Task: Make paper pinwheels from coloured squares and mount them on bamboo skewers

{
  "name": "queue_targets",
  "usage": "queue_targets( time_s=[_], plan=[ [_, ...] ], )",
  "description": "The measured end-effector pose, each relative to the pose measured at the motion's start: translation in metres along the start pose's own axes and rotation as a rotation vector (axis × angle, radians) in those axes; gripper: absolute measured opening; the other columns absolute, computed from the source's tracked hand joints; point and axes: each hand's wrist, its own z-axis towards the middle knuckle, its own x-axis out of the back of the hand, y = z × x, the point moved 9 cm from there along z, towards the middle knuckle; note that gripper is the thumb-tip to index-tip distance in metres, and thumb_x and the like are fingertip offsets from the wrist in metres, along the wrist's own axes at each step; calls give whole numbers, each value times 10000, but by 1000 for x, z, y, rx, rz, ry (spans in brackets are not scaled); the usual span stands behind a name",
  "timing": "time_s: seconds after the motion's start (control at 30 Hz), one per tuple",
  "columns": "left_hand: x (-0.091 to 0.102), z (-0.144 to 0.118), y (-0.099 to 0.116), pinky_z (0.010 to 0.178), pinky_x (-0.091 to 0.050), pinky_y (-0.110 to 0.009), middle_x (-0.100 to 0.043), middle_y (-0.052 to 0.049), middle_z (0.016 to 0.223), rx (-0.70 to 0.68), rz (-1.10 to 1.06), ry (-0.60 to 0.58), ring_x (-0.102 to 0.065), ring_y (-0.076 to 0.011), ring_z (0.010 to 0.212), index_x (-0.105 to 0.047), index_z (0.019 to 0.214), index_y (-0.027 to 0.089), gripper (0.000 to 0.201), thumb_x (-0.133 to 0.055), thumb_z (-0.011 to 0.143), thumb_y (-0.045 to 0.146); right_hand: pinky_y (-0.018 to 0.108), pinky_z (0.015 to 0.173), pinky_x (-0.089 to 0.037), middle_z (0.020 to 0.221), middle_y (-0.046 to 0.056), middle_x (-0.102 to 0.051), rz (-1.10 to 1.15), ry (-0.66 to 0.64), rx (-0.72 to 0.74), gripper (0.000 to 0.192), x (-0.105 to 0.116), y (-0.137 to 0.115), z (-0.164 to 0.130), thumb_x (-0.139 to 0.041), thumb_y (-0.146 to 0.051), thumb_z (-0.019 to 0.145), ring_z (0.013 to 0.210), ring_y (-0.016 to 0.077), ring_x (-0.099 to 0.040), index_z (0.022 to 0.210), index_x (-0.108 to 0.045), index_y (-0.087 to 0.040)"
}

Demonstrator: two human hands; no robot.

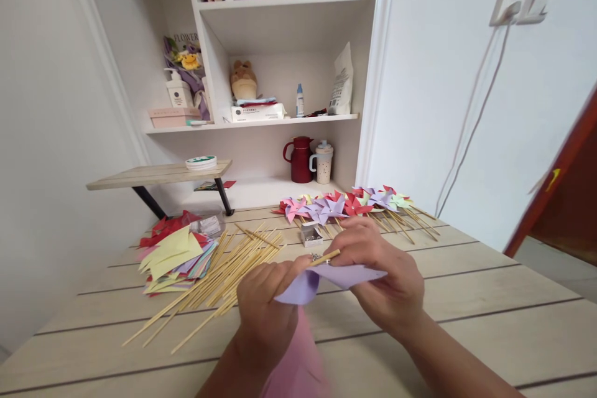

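Note:
A purple paper pinwheel [342, 275] is held up over the table's near part, between both hands. My left hand [268, 305] is closed on its left side, fingers curled. My right hand [387, 273] pinches it from the right. The end of a thin wooden stick [332, 257] lies across the top of the paper between my fingertips. Small shiny metal bits show beside the stick, too small to name. My fingers hide the rest of the stick. Below the hands is something pink [301, 354], partly covered by my left hand and wrist.
Loose wooden sticks [233, 273] and stacked coloured paper [175, 255] lie left. A small open box [311, 234] stands ahead of the hands. Finished pinwheels [326, 208] line the table's back right. A raised wooden stand [158, 174] is back left, before white shelves [284, 3].

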Motion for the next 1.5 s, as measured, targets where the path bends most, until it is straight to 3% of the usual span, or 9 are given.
queue_targets(
  time_s=[0.27,0.53,0.67,0.8,1.0,1.5],
  plan=[
    [5,-2,0,626,-563,-261,-791,-47,897,-38,10,8,-738,-162,710,-650,1176,194,259,-490,975,161,471,889,-517,757,-23,-747,87,57,-56,231,2,3,-4,-678,-83,835,623,175,-696,900,-536,-253],
    [10,-2,5,618,-554,-261,-783,-59,873,-84,33,72,-725,-158,696,-635,1194,171,240,-556,968,174,497,918,-520,803,0,-765,74,58,-27,429,2,1,-7,-672,-65,844,627,182,-691,1228,-609,-247],
    [11,-1,7,641,-563,-255,-781,-40,864,-107,56,38,-723,-150,693,-631,1246,193,294,-544,967,158,488,907,-521,808,3,-769,17,-7,-12,305,0,-2,-7,-640,-75,860,656,189,-698,1097,-671,-264],
    [14,0,8,643,-558,-254,-777,-40,857,-135,76,-2,-720,-154,700,-621,1288,186,328,-515,978,176,470,886,-530,791,-12,-767,9,5,-2,317,3,-6,-4,-640,-58,843,636,181,-698,1075,-668,-273],
    [16,-1,18,634,-503,-266,-782,-75,910,-224,139,-11,-715,-155,743,-658,1180,109,250,-526,972,148,483,932,-489,809,0,-762,21,-19,-4,259,3,-9,-2,-558,-64,870,695,189,-714,1009,-659,-257],
    [12,0,21,668,-518,-281,-793,-80,939,-174,83,2,-725,-150,778,-635,1149,104,209,-514,989,164,500,967,-446,779,-22,-736,30,4,-80,230,6,3,-9,-643,-41,828,678,182,-697,940,-654,-242]
  ],
)
